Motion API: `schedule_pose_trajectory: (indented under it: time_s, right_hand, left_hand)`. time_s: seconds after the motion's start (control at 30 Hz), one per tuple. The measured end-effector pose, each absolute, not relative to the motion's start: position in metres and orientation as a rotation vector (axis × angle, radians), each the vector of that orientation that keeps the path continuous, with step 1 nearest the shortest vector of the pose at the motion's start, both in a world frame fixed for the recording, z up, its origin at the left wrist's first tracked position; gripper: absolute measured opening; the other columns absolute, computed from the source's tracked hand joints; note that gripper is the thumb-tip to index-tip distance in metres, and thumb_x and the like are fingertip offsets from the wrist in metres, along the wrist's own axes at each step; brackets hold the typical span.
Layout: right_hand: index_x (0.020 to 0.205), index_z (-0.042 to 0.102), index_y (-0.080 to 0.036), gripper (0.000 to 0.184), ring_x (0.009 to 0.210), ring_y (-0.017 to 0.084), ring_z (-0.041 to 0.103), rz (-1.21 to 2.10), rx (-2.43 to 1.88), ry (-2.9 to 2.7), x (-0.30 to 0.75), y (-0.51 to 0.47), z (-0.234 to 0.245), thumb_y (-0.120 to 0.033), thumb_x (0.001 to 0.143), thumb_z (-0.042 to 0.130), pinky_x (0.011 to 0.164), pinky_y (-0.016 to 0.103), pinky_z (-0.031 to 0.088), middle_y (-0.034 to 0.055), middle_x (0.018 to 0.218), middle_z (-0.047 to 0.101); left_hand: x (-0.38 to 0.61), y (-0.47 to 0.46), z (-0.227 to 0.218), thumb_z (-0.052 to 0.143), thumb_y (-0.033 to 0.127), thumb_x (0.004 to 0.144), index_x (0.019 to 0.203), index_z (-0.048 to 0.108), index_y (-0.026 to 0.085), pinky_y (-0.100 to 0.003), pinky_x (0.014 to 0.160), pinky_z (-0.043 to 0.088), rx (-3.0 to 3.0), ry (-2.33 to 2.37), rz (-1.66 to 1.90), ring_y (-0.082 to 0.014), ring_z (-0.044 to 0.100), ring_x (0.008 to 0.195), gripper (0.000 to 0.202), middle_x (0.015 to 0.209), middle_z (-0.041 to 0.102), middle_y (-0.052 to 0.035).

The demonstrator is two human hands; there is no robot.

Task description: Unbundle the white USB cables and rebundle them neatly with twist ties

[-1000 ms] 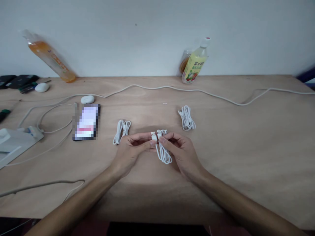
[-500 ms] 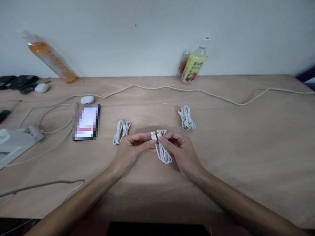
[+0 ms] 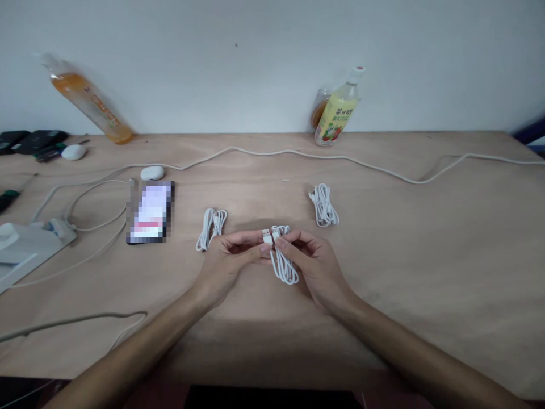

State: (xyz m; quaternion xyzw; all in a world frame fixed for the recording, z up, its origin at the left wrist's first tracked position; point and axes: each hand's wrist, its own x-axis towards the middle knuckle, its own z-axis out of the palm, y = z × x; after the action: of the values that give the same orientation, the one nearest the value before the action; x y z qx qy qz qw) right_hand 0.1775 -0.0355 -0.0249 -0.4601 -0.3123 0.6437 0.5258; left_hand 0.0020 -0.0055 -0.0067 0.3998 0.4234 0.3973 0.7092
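A coiled white USB cable (image 3: pixel 284 266) is held between my two hands, above the wooden table. My left hand (image 3: pixel 232 254) pinches its USB plug (image 3: pixel 267 236) between thumb and fingers. With thumb and forefinger, my right hand (image 3: pixel 310 255) grips the other plug end and the top of the coil, whose loops hang down beside the palm. Just beyond my left hand lies another bundled white cable (image 3: pixel 207 229), partly hidden by the hand. A third white cable bundle (image 3: pixel 324 205) rests farther back on the right.
A phone (image 3: pixel 151 213) and a white earbud case (image 3: pixel 152 172) lie at the left, near a white power strip (image 3: pixel 25 250). One long white cord (image 3: pixel 306 152) crosses the table. An orange drink bottle (image 3: pixel 91 105) and a yellow-labelled bottle (image 3: pixel 338 113) lean at the wall.
Both hands keep the same hold on the cable. The whole view has shifted only very slightly; nothing has been let go or picked up.
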Motion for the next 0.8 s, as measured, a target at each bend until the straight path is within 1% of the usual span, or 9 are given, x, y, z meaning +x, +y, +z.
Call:
schedule_pose_trajectory:
  time_s: [0.2, 0.47, 0.8]
  right_hand:
    - [0.079, 0.078, -0.024, 0.032, 0.069, 0.014, 0.068, 1.533, -1.112, -0.751, 0.1779, -0.0352, -0.0246, -0.051, 0.078, 0.095, 0.066, 0.027, 0.059, -0.0003, 0.08, 0.078]
    - [0.078, 0.078, -0.024, 0.032, 0.067, 0.014, 0.067, 1.524, -1.117, -0.752, 0.1772, -0.0347, -0.0241, -0.052, 0.077, 0.095, 0.065, 0.027, 0.058, -0.0003, 0.078, 0.077]
    - [0.077, 0.077, -0.024, 0.033, 0.065, 0.013, 0.065, 1.521, -1.122, -0.772, 0.1773, -0.0348, -0.0223, -0.052, 0.077, 0.095, 0.064, 0.027, 0.057, -0.001, 0.075, 0.075]
  left_hand:
    - [0.0022, -0.0056, -0.0059, 0.096, 0.029, 0.078, 0.101, 0.091, 0.022, -0.033, 0.086, 0.07, 0.883, 0.942, 0.873, -0.0217, 0.084, 0.089, 0.025, 0.101, 0.089, -0.0067]
    - [0.0027, -0.0059, -0.0048, 0.097, 0.031, 0.076, 0.1, 0.091, 0.023, -0.036, 0.086, 0.071, 0.887, 0.93, 0.878, -0.0214, 0.083, 0.085, 0.026, 0.102, 0.089, -0.0066]
    - [0.0038, -0.0058, -0.0053, 0.096, 0.031, 0.078, 0.102, 0.091, 0.022, -0.036, 0.087, 0.07, 0.879, 0.937, 0.879, -0.0226, 0.084, 0.088, 0.026, 0.102, 0.089, -0.0079]
